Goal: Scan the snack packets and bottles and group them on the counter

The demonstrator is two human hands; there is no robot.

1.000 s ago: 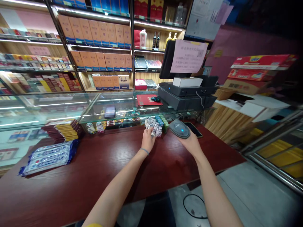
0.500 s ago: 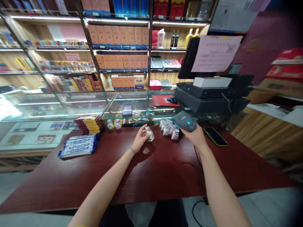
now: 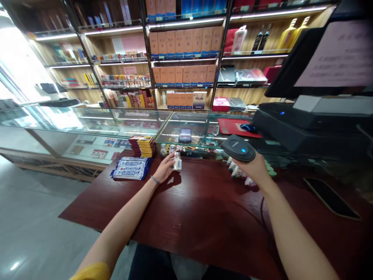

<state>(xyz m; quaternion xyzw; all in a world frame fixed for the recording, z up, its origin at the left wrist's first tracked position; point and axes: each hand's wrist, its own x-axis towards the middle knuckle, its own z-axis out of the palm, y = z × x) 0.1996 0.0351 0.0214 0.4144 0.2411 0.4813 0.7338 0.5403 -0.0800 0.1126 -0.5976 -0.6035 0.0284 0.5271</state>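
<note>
My left hand (image 3: 165,169) is closed on a small clear bottle with a label (image 3: 177,161), held upright just above the dark red wooden counter. Two similar little bottles (image 3: 167,149) stand right behind it, by the glass edge. In my right hand (image 3: 254,168) is a dark barcode scanner (image 3: 239,148) with a blue light on top. My fingers wrap round its handle, and its cable trails down to the counter. Under and behind the scanner, partly hidden, stands a group of several small bottles (image 3: 237,171).
Blue-and-white packets (image 3: 131,168) and a stack of red and yellow boxes (image 3: 142,147) sit on the left. A phone (image 3: 332,197) lies at the right. Behind are a glass display case (image 3: 198,120), a red mat (image 3: 230,126) with a mouse, and a till (image 3: 314,120).
My view has turned left. My left hand has carried its bottle leftward, close to the two standing bottles. The scanner stays in my right hand near the bottle group.
</note>
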